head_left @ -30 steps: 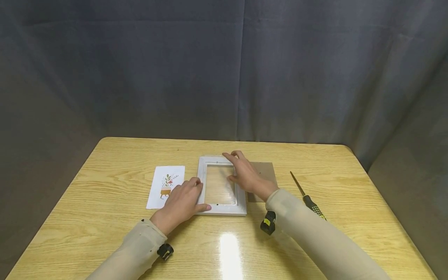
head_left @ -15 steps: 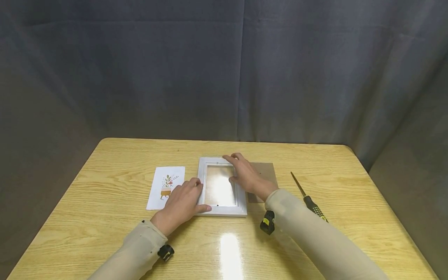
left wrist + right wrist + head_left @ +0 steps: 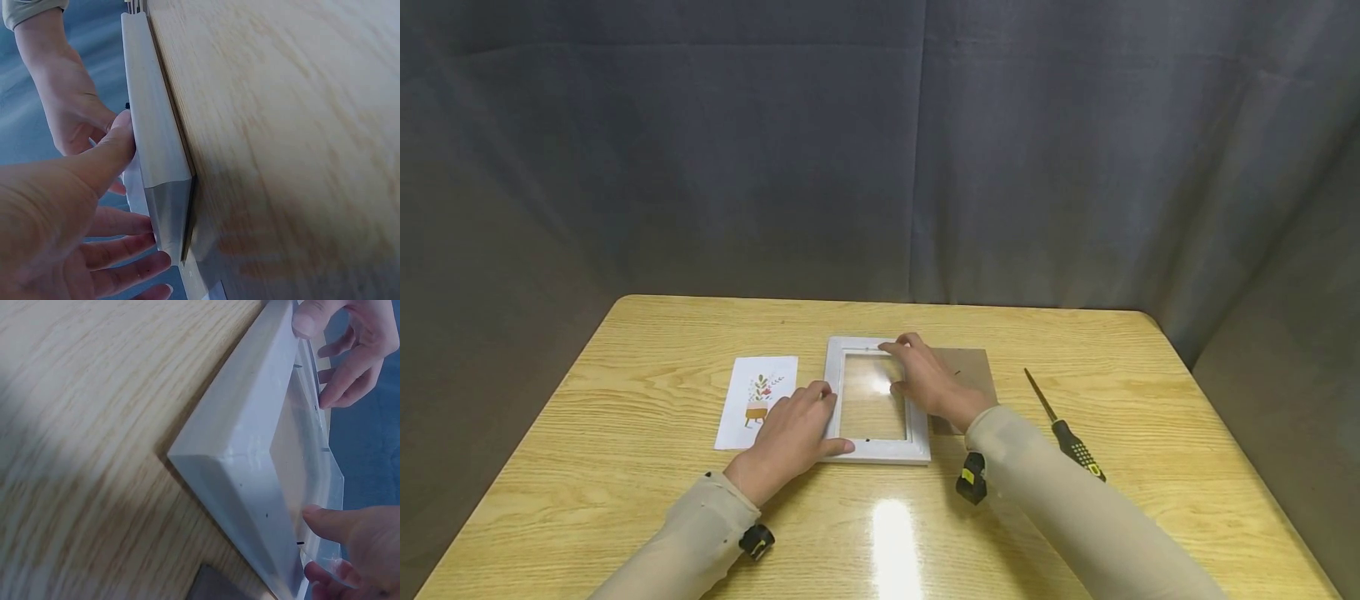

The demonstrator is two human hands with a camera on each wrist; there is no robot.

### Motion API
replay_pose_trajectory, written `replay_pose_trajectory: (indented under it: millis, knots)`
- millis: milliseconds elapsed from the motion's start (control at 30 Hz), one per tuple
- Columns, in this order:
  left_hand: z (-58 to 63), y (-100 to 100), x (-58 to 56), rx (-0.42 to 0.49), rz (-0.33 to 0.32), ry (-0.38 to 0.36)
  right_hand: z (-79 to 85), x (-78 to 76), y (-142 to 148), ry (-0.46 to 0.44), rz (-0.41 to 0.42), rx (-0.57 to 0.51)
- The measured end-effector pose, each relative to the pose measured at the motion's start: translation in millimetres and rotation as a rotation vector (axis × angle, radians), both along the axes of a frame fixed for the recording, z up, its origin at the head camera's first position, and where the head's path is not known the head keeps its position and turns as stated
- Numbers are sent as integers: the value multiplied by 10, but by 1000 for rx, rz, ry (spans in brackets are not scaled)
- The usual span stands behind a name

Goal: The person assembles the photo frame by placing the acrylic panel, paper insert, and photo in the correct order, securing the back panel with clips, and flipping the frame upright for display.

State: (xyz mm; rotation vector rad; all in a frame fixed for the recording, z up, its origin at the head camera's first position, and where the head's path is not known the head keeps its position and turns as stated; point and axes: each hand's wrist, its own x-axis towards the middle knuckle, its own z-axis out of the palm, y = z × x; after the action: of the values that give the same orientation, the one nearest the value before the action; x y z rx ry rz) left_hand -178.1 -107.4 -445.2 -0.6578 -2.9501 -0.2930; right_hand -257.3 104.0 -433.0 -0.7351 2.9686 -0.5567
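A white picture frame (image 3: 887,452) lies on the table, with small dark tabs round its opening. My left hand (image 3: 792,429) grips its near left corner, thumb on the near bar and fingers along the left side. Over the opening is a clear sheet (image 3: 872,408), which shows faint reflections. My right hand (image 3: 932,385) pinches this sheet at the upper right, index finger at the far bar and thumb over the opening. In the right wrist view, part of the clear sheet (image 3: 333,481) stands out past the frame's inner edge near the right thumb.
A white card with a flower-pot drawing (image 3: 757,411) lies left of the frame. A brown backing board (image 3: 973,371) sits partly under the right hand. Farther right lies a screwdriver (image 3: 1067,437) with a black and yellow handle. A grey curtain (image 3: 775,167) hangs behind the table.
The clear sheet, whose far edge showed past the frame's top, has come down toward the opening, and its reflection has shifted. My right hand has lowered slightly; the left stays on the frame.
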Motion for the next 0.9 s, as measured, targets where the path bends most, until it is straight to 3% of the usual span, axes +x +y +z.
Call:
replay_pose_trajectory:
  millis: [433, 900]
  knots:
    - [-1, -2, 6, -2, -3, 1, -24, -10, -5, 16, 13, 9]
    - [4, -2, -3, -9, -3, 1, 7, 4, 9, 12, 88, 152]
